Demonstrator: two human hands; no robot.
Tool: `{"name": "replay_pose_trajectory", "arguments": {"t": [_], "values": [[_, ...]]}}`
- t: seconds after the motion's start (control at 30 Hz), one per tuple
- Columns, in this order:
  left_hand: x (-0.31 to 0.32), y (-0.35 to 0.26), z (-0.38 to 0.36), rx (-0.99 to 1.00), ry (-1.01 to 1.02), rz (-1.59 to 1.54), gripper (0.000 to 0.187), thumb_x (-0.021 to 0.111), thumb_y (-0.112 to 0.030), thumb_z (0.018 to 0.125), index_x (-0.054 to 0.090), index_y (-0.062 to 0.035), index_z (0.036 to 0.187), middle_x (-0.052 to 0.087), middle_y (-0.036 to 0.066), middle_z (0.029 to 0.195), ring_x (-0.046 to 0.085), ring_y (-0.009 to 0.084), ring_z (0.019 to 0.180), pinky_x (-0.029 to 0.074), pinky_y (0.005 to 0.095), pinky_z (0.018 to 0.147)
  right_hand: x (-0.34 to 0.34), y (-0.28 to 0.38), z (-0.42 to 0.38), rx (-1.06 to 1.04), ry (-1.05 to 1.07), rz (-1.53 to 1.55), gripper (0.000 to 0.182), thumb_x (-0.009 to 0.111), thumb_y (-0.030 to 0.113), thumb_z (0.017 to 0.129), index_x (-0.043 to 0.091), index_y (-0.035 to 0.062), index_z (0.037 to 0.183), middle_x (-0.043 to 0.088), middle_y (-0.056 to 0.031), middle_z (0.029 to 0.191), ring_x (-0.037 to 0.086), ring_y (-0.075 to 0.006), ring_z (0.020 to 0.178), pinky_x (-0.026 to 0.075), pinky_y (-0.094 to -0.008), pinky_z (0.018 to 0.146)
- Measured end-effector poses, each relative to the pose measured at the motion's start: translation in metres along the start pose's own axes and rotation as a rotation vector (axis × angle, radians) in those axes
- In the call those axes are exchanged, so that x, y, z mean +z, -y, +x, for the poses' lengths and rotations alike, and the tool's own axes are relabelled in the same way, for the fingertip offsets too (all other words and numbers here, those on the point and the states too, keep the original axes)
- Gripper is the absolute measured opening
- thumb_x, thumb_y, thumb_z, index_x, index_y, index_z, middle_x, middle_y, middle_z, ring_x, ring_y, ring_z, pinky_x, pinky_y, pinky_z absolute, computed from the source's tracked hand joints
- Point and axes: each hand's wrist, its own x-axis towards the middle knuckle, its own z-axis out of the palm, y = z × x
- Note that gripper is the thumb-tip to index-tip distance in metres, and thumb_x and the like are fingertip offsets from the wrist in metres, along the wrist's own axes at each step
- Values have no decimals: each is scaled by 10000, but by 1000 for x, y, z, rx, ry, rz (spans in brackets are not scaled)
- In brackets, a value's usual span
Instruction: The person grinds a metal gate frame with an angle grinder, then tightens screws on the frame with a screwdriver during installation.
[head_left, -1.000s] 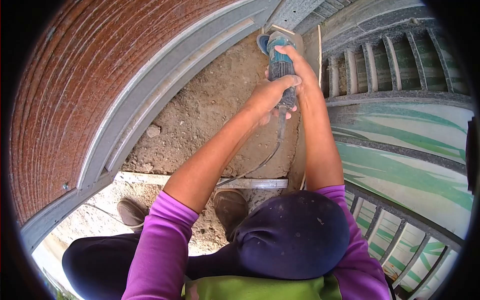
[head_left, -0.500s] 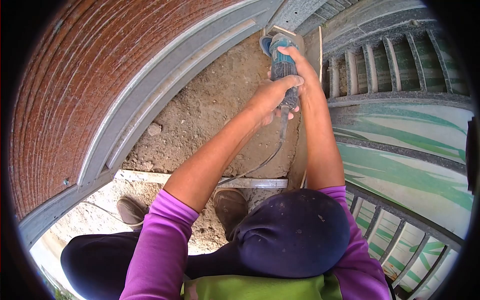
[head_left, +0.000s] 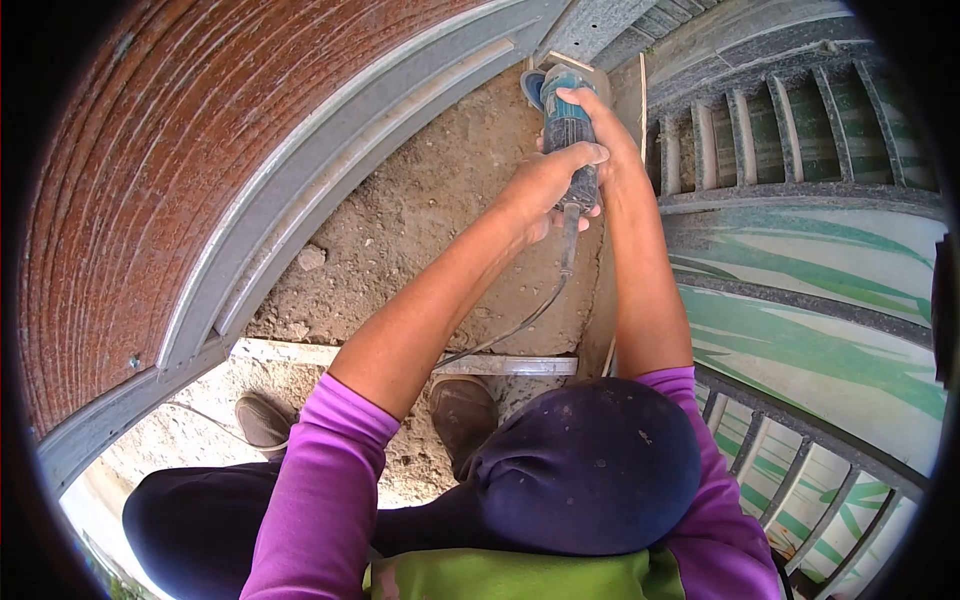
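Note:
A teal and black angle grinder (head_left: 570,130) is gripped in both hands near the top of the head view. My left hand (head_left: 550,182) wraps the rear of its body, thumb laid across the top. Farther forward, my right hand (head_left: 608,130) closes around the front part from the right side. The grinder's blue-grey disc (head_left: 533,90) shows at its front left, close to the corner of the floor strip. From the back end a power cord (head_left: 530,318) runs down and left, passing behind my left forearm.
Brown ridged panelling with a grey metal frame (head_left: 290,160) curves along the left. Dark metal railings (head_left: 745,130) stand at the right beside green-patterned panels (head_left: 800,260). Rough, dusty ground (head_left: 400,210) with a small stone (head_left: 311,257) lies between. A pale strip (head_left: 510,366) crosses near my shoes.
Both hands and the grinder stay in almost the same place; the view has shifted only very slightly.

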Motion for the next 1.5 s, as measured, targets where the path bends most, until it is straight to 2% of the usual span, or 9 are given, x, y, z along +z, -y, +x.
{"name": "replay_pose_trajectory", "arguments": {"t": [0.47, 1.5], "values": [[-4, -2, 1, 16, 18, -39, 352, 723, -379, 871, 608, -71, 998, 626, 44, 776, 643, 174, 623, 470, 300, 468, 6, 1, -1, -24, 6, 16, 551, 739, 443, 822, 610, -10, 1107, 665, -203, 813, 661, -313, 655, 550, -426, 585], [-4, -1, 0, 11, 55, -14, 338, 716, -388, 880, 615, -83, 987, 623, 39, 788, 641, 168, 626, 465, 301, 463, -4, -5, 7, -49, -20, 5, 527, 741, 429, 818, 621, -17, 1071, 669, -193, 792, 665, -302, 626, 558, -416, 573]]}}
